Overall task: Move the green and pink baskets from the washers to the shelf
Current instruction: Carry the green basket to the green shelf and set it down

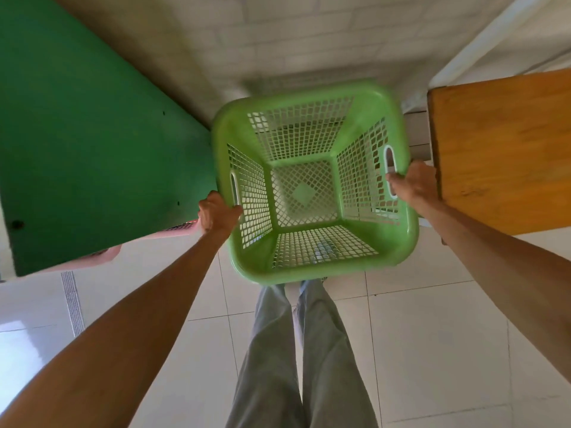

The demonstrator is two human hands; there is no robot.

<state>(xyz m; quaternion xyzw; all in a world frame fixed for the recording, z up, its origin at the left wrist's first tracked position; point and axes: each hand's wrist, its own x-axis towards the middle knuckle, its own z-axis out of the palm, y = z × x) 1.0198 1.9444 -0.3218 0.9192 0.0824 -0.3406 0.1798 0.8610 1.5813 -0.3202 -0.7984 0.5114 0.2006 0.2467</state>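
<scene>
An empty light-green perforated basket [312,267] hangs in the air in front of me, seen from above. My left hand [217,216] grips its left rim beside the handle slot. At the right rim my right hand [412,182] holds the other handle. A pink basket [102,256] peeks out from under the dark green shelf board [86,143] at the left; only its rim shows.
A wooden surface [506,152] juts in at the right, close to my right hand. White brick wall [293,41] lies ahead. Pale tiled floor [432,335] spreads below, with my grey-trousered legs [302,359] under the basket.
</scene>
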